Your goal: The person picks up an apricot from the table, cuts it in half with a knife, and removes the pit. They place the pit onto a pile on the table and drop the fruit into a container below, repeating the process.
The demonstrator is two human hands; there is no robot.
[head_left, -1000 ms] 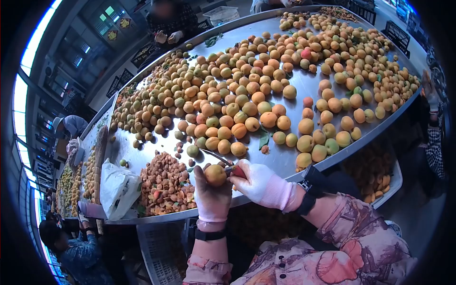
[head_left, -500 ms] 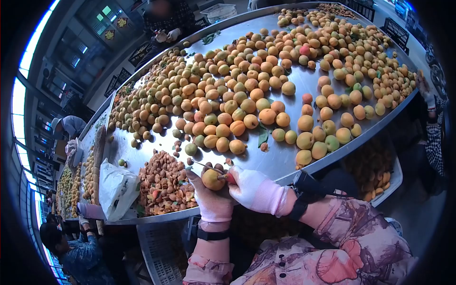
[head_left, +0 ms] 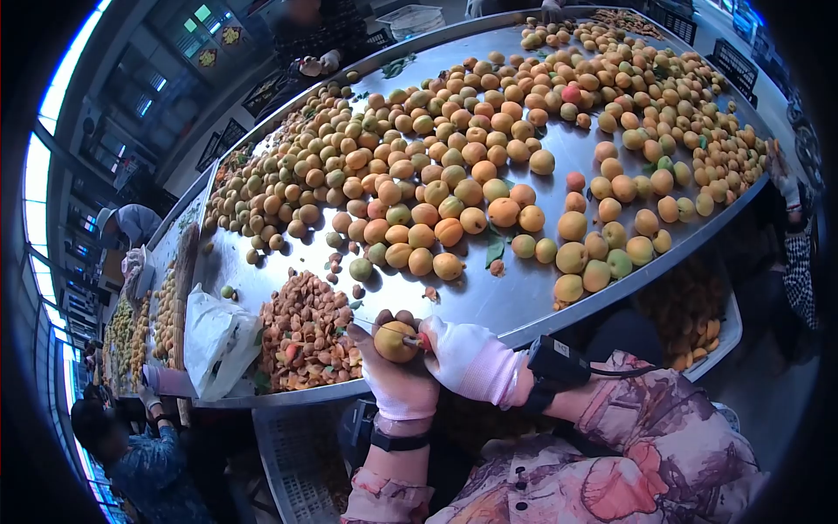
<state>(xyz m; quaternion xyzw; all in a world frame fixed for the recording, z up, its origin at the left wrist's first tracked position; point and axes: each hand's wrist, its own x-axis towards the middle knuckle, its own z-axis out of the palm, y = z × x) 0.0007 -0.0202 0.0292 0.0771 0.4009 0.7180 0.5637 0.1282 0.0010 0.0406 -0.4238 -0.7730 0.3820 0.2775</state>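
My gloved left hand point(head_left: 394, 382) is closed around a yellow apricot point(head_left: 395, 343) at the table's near edge. In my right hand point(head_left: 461, 351), also gloved, is a small knife with a red handle point(head_left: 425, 341). Its thin blade lies across the apricot's upper side, and both hands are nearly together. Just left of them rises a heap of brown apricot pits point(head_left: 305, 325). Many whole apricots point(head_left: 449, 231) spread over the metal table point(head_left: 476, 301) beyond my hands.
A white plastic bag point(head_left: 214, 345) lies left of the pits. Below the edge stand a white crate point(head_left: 292, 454) and, to the right, a tub of apricot pieces point(head_left: 690, 323). Other people work at the far side point(head_left: 323, 39), left point(head_left: 144, 463) and right point(head_left: 790, 192).
The blade, earlier pointing up and left past the fruit, now lies across the apricot. Both hands keep their hold. The whole view has shifted slightly.
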